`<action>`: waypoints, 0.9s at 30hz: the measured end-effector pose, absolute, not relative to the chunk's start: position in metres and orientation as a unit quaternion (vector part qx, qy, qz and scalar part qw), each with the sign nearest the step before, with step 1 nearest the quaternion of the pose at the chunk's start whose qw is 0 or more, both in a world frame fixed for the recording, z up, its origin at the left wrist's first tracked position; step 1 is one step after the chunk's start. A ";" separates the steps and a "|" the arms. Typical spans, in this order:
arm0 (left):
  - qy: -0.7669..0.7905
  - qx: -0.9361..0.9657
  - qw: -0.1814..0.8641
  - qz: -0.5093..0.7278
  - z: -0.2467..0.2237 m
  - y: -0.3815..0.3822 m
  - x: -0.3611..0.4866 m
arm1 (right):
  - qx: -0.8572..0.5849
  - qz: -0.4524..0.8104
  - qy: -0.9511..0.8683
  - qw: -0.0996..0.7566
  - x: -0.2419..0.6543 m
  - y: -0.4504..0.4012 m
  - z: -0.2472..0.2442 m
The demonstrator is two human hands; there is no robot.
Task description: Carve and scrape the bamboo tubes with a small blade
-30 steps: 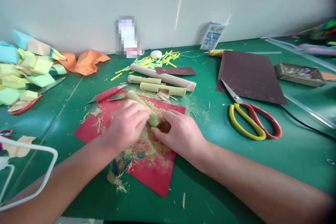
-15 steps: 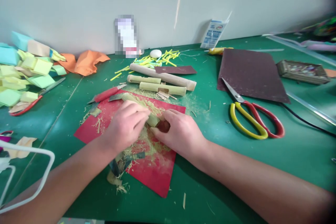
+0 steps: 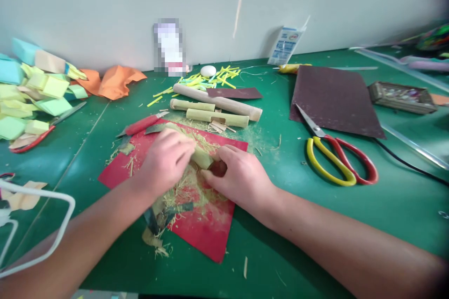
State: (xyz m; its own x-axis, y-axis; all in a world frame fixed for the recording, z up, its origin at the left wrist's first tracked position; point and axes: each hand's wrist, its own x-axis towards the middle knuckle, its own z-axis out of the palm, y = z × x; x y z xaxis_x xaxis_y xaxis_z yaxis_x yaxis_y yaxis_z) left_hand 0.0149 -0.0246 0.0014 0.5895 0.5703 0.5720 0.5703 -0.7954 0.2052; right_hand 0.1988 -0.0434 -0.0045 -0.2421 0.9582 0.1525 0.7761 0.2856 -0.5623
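A pale green bamboo tube (image 3: 201, 156) lies slantwise above a red sheet (image 3: 210, 233), held between my two hands. The fingers of my left hand (image 3: 168, 156) are closed over its upper left part. At the lower right end, my right hand (image 3: 242, 173) pinches with thumb and forefinger. A reddish-brown patch (image 3: 219, 168) shows between those fingers; whether it is sandpaper or the tube's end I cannot tell. Fine shavings and dust (image 3: 189, 184) cover the sheet beneath. A red-handled knife (image 3: 142, 125) rests just beyond my left hand.
Two cut bamboo pieces (image 3: 217, 118) and a wooden rod (image 3: 224, 102) lie behind the sheet. Scissors (image 3: 336, 154) and dark brown sandpaper (image 3: 333, 100) are at right. Folded papers (image 3: 42, 86) heap up at left. A white wire frame (image 3: 66, 215) juts in near my left forearm.
My left hand has shifted slightly left along the bamboo tube, baring more of its surface. My right hand stays at the tube's end.
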 end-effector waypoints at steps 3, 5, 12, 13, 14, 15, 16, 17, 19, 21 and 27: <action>0.284 0.909 0.042 0.301 0.001 -0.027 0.017 | -0.567 0.189 -0.764 0.244 0.199 -0.043 -0.005; 0.301 0.902 0.037 0.306 0.001 -0.027 0.017 | -0.568 0.188 -0.762 0.249 0.199 -0.043 -0.006; 0.303 0.900 0.045 0.311 0.001 -0.026 0.017 | -0.566 0.193 -0.763 0.245 0.197 -0.044 -0.005; 0.311 0.896 0.038 0.314 0.001 -0.027 0.017 | -0.566 0.194 -0.763 0.245 0.198 -0.044 -0.005; 0.319 0.894 0.032 0.314 0.001 -0.027 0.017 | -0.566 0.195 -0.762 0.246 0.198 -0.044 -0.005; 0.321 0.894 0.030 0.313 0.001 -0.028 0.017 | -0.566 0.195 -0.762 0.247 0.198 -0.044 -0.005; 0.315 0.896 0.034 0.311 0.001 -0.028 0.018 | -0.566 0.195 -0.761 0.248 0.197 -0.044 -0.005; 0.306 0.900 0.041 0.309 0.001 -0.029 0.017 | -0.566 0.195 -0.761 0.248 0.197 -0.044 -0.005; 0.304 0.900 0.041 0.310 0.001 -0.029 0.017 | -0.570 0.194 -0.759 0.248 0.197 -0.044 -0.005; 0.322 0.892 0.026 0.315 0.001 -0.028 0.017 | -0.571 0.194 -0.759 0.244 0.197 -0.043 -0.005; 0.312 0.896 0.031 0.313 0.001 -0.029 0.017 | -0.570 0.192 -0.760 0.245 0.198 -0.044 -0.004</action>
